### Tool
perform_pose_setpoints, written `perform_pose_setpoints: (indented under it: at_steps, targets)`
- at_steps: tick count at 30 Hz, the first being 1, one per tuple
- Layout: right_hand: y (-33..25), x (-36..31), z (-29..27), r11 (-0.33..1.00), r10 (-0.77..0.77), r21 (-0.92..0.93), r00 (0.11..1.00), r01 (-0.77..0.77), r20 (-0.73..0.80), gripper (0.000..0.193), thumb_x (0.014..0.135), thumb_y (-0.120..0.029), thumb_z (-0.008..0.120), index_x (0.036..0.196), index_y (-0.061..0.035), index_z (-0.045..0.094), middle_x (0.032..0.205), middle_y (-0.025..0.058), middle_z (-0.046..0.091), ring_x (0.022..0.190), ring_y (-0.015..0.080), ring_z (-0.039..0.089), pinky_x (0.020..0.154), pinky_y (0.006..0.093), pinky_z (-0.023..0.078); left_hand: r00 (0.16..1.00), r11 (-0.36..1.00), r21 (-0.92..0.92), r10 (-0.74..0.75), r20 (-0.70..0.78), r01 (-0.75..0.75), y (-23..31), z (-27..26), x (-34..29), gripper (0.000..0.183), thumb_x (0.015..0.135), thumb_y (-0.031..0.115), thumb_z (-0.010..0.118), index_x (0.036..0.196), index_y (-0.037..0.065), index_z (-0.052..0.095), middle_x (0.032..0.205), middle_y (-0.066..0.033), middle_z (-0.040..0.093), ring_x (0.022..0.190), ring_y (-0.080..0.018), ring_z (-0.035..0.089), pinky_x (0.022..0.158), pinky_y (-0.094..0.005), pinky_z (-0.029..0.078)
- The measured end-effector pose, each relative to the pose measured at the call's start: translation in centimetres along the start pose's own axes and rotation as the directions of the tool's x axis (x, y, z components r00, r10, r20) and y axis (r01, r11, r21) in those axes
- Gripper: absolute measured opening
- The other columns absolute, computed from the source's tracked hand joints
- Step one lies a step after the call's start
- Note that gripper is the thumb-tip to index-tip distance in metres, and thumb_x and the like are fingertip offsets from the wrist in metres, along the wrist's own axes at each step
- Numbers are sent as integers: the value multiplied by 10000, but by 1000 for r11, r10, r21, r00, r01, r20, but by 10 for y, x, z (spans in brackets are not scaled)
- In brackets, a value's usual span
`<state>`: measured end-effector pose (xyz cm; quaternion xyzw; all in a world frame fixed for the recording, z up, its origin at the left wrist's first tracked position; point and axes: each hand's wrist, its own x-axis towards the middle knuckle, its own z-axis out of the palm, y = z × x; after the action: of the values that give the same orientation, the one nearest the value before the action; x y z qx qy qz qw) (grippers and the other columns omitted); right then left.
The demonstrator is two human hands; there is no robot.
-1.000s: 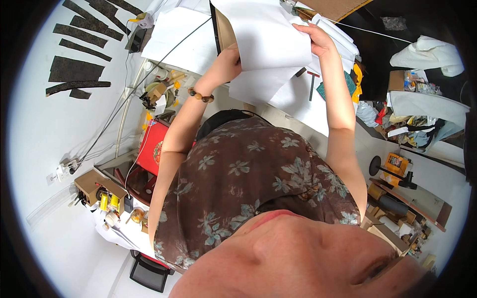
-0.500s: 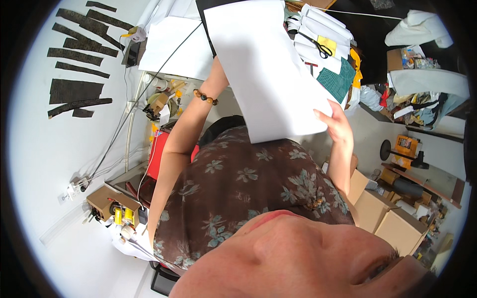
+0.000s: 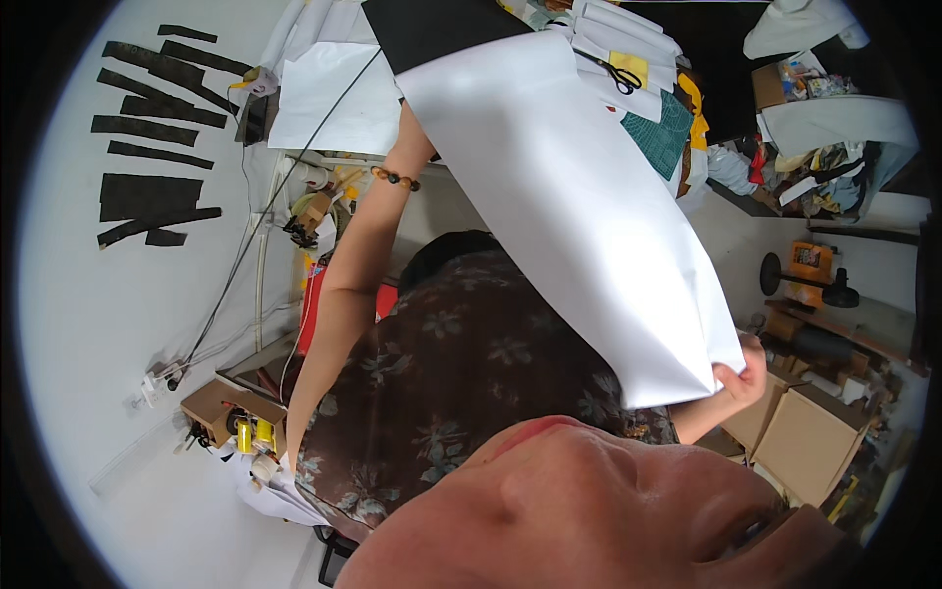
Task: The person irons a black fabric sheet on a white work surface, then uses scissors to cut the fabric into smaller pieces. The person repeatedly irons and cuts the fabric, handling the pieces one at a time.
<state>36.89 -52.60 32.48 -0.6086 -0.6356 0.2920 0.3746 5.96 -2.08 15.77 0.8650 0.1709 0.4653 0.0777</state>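
A large white sheet [image 3: 559, 196] stretches diagonally in front of my body, its near right corner creased and pulled down. My right hand [image 3: 746, 373] pinches that corner between thumb and fingers at the right. A black sheet [image 3: 442, 34] shows beyond the white sheet's far edge; whether the two are joined I cannot tell. My left hand [image 3: 416, 133], below a beaded bracelet, reaches to the left edge of the sheets, and its fingers are hidden behind them.
Black-handled scissors [image 3: 618, 77] lie on white paper rolls beside a green cutting mat [image 3: 657, 133]. Another white sheet [image 3: 324, 98] covers the table's left part. Cardboard boxes [image 3: 810, 442] stand at the right, near a black stand [image 3: 839, 293]. A dark cable [image 3: 285, 177] crosses the left side.
My right hand has pulled the white sheet's corner down and to the right, creasing it. More of the black sheet shows at the top. The left hand stays about where it was.
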Motion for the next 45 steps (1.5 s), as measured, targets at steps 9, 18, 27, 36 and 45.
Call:
perform_pose_setpoints:
  at_steps: [9, 18, 27, 36, 45]
  targets:
    - [25, -240, -54, 943, 320, 27, 886, -330, -336, 357, 829, -271, 772, 895, 63, 664, 773, 103, 641, 672, 165, 542, 628, 302, 401, 926, 926, 325, -281, 252, 192, 3, 3, 0, 165, 692, 6, 651, 853, 11, 688, 855, -202, 651, 817, -390, 636, 697, -452, 533]
    - [33, -365, -12, 788, 609, 559, 190, -257, -770, 354, 855, -206, 766, 1069, 48, 644, 927, 95, 679, 843, 188, 625, 747, 328, 480, 981, 973, 168, -175, 81, 160, 25, -1, 7, 256, 737, -81, 548, 966, -3, 632, 941, -195, 629, 892, -402, 592, 777, -453, 512]
    - [242, -276, 77, -39, 999, -426, -42, -904, -3, 557, 621, -287, 881, 1053, 19, 706, 1002, 183, 723, 929, 324, 695, 793, 426, 543, 602, -14, -900, -739, 303, 436, 65, 8, -15, 471, 740, -143, 406, 1165, -78, 596, 907, -45, 663, 712, -80, 565, 593, -173, 381]
    - [200, 102, 101, 810, 342, -251, 774, -531, -532, 570, 863, -454, 706, 1233, -28, 628, 1164, 186, 674, 1117, 328, 633, 935, 414, 497, 455, -334, -906, -786, 419, 259, 62, -31, -23, 222, 928, 70, 525, 1109, -23, 616, 1140, -128, 684, 1024, -196, 665, 908, -285, 520]
    - [163, 384, 184, 647, 497, 662, 868, -378, 9, 549, 932, -594, 569, 1161, -96, 609, 1053, 31, 658, 1041, 132, 600, 977, 332, 438, 308, -504, -702, -655, 690, 503, 46, -30, -9, 385, 982, 348, 561, 1180, 23, 618, 1132, -80, 705, 1022, -181, 685, 891, -291, 546]
